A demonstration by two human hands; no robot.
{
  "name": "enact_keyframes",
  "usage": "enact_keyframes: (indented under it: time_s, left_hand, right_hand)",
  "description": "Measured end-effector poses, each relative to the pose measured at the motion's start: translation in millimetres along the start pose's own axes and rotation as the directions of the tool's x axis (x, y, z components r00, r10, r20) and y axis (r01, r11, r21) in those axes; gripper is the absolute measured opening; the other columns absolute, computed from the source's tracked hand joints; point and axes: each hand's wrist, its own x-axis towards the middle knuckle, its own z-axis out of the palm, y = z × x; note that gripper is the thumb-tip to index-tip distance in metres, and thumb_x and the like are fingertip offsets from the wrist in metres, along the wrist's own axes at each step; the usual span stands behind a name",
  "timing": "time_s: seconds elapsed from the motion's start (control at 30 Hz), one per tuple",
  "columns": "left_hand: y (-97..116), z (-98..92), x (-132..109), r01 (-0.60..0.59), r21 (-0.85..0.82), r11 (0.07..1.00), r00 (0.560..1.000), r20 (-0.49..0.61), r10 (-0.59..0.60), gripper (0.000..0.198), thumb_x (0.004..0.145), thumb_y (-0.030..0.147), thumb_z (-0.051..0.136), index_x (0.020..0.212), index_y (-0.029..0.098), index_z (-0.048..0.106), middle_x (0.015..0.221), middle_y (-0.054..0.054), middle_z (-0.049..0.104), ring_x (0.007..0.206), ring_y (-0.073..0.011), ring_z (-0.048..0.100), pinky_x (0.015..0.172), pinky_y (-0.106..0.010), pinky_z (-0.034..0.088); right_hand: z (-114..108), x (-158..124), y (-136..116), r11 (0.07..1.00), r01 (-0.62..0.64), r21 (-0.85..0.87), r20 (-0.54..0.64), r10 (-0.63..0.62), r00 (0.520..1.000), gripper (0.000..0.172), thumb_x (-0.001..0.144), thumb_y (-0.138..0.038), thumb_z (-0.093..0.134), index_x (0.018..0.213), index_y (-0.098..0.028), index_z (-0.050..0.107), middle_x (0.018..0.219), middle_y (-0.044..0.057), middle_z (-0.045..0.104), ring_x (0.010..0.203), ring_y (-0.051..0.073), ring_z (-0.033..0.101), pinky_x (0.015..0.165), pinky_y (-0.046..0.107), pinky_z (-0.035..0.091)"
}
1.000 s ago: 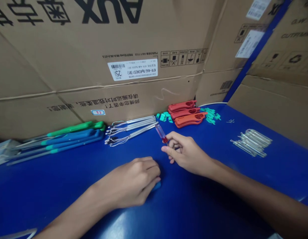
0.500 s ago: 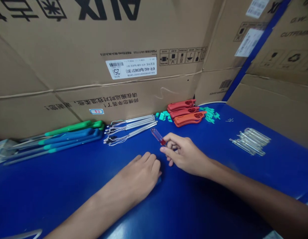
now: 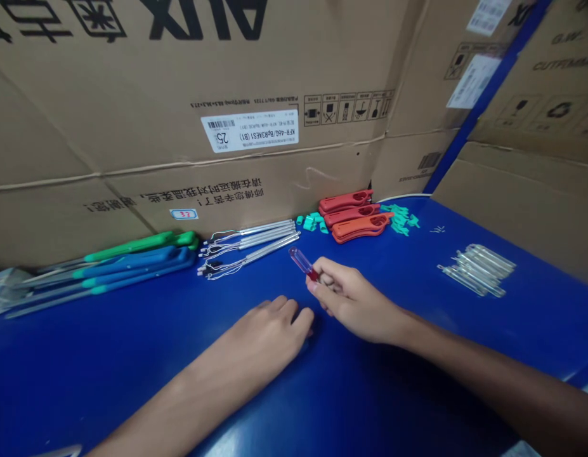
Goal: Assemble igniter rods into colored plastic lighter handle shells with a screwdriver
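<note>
My right hand [image 3: 355, 298] is closed around a small screwdriver with a see-through handle [image 3: 301, 260] and a red collar. The handle points up and to the left, while the fingers hide the shaft. Just left of it, my left hand [image 3: 274, 333] rests low over the blue table, knuckles up and fingers curled down. Whatever its fingertips may hold is hidden beneath the hand. Beyond the hands lie several silver metal tubes with thin wires [image 3: 255, 246] and a group of red and orange plastic handle shells [image 3: 355, 219].
Long lighter-like pieces with blue handles [image 3: 141, 263] and green handles [image 3: 136, 245] lie at left. Small teal parts [image 3: 313, 221] and teal triggers [image 3: 402, 219] flank the shells. Tiny screws [image 3: 437, 230] and clear tubes [image 3: 479, 270] are at right. Cardboard [image 3: 155, 114] walls the back.
My left hand has shifted slightly to the right, and its index finger has spread a little from the others. My right hand has turned slightly, still gripping the screwdriver.
</note>
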Motion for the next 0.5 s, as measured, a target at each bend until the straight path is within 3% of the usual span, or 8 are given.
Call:
enact_keyframes:
  time_s: [0.17,0.37,0.5]
  left_hand:
    - [0.5,-3.3,-3.4,-0.046,-0.063,0.997,0.998,0.027,0.048,0.020,0.098,0.018,0.038,0.083,0.016,0.052,0.079,-0.007,0.059,0.068,-0.0224,0.058,0.057,-0.032,0.047]
    - [-1.2,-13.6,-9.9,-0.110,-0.189,0.976,0.990,0.062,0.124,0.012,0.089,0.012,0.043,0.083,0.017,0.052,0.079,-0.006,0.057,0.070,-0.0219,0.053,0.062,-0.035,0.048]
    - [-0.6,-12.1,-9.8,-0.099,-0.162,0.982,0.991,0.077,0.112,0.014,0.090,0.013,0.041,0.083,0.017,0.052,0.080,-0.007,0.057,0.070,-0.0220,0.053,0.063,-0.036,0.049]
  right_hand:
    - [-1.5,1.2,2.2,1.000,-0.010,0.023,-0.015,0.010,1.000,0.019,0.094,-0.031,0.046,0.079,-0.021,0.042,0.061,-0.007,0.044,0.055,0.009,0.043,0.051,0.022,0.032]
    - [-1.6,1.4,0.8,0.999,-0.014,0.037,-0.020,0.015,1.000,0.017,0.093,-0.031,0.047,0.080,-0.021,0.043,0.060,-0.008,0.039,0.053,0.009,0.035,0.049,0.021,0.027]
    - [-0.4,1.7,0.4,0.999,-0.016,0.048,-0.023,0.017,1.000,0.017,0.092,-0.031,0.049,0.079,-0.021,0.043,0.060,-0.008,0.037,0.053,0.009,0.031,0.048,0.022,0.026]
